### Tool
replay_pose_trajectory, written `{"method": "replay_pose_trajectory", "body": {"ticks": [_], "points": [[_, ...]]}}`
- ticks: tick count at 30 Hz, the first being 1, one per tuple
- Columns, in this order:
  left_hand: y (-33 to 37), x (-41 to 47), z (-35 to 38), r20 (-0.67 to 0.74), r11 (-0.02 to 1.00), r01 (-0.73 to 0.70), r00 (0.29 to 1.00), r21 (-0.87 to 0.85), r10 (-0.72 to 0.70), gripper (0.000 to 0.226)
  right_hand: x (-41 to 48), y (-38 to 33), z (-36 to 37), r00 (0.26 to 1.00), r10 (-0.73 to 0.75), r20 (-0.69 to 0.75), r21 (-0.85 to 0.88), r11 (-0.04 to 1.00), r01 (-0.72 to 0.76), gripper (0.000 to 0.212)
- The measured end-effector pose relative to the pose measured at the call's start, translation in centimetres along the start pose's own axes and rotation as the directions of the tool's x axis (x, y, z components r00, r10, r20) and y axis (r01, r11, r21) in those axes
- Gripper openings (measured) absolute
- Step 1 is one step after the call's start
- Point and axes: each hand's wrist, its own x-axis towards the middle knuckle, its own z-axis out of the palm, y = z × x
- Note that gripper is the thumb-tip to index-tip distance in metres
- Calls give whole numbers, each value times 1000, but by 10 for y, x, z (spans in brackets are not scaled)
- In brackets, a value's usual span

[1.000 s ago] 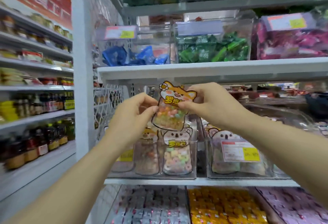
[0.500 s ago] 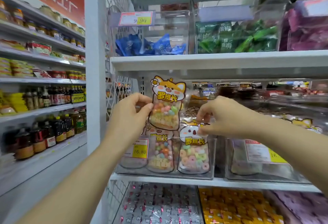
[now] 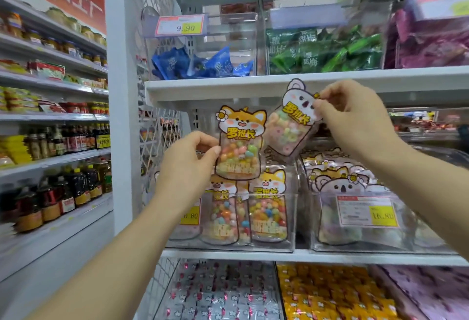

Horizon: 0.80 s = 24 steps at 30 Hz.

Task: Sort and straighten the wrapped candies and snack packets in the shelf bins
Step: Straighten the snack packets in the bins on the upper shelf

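- Pulled the koala candy packet [image 3: 291, 126] up and out of the left clear bin [image 3: 289, 196] with the right hand [image 3: 355, 119]. Half a second before, had only pinched its top down among the fox packets [image 3: 269, 208] at the front of that bin.
- Left only fox packets showing at that bin's front, so likely removed a stray.
- Judged the sorting step about half done, with the koala candy packet not yet set down anywhere.
- Probably meant it for the right clear bin [image 3: 418, 241] just beside, already stocked with other koala packets [image 3: 340, 187] behind a price label [image 3: 368, 213].
- Kept the fox candy packet [image 3: 239, 147] raised in the left hand [image 3: 187, 165] throughout, at much the same spot as before. Held it upright, just above the left clear bin and below the upper shelf [image 3: 253, 86].
- Right hand: raised to the level of the upper shelf's front edge, fingertips [image 3: 320, 106] curled and pinching the packet's top right corner beside the koala's head.
- Let that packet hang tilted, bottom swung leftward, close against the fox candy packet's right edge; could not tell whether touching.
- Left hand: pinched the fox candy packet's left edge at mid height, thumb on the front and the other fingers curled behind. Reached up with the forearm from the lower left.
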Motion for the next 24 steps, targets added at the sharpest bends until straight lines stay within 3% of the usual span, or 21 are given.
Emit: {"method": "replay_pose_trajectory", "body": {"ticks": [3,6,9,12,15,17,19,21,24], "points": [[9,-4,17,103,998,-25,994,49,20,17,-4,7,-14,998,14,-68,13,1000,-13,3],[12,-7,30,302,985,-5,952,174,-48,21,-5,10,-25,997,10,-74,16,1000,-9,4],[16,-9,30,404,963,14,906,268,-125,4,-8,12,-34,999,8,-52,18,1000,-7,5],[22,-9,25,382,956,-1,917,294,-116,53,-11,15,-42,999,11,-41,19,1000,-11,6],[30,-10,22,266,924,-175,960,341,84,76,-14,18,-50,999,19,-46,4,1000,-19,4],[35,-14,27,307,855,-342,924,391,229,63,-16,20,-56,999,25,-44,-2,1000,-25,3],[36,-17,35,380,817,-415,886,400,264,43,-17,23,-63,999,19,-49,-4,1000,-19,3],[35,-22,42,395,822,-379,895,426,208,26,-18,26,-70,998,18,-58,2,1000,-18,3],[38,-20,49,403,767,-337,908,546,112,19,-19,33,-82,996,9,-85,-23,1000,-11,5]]}}
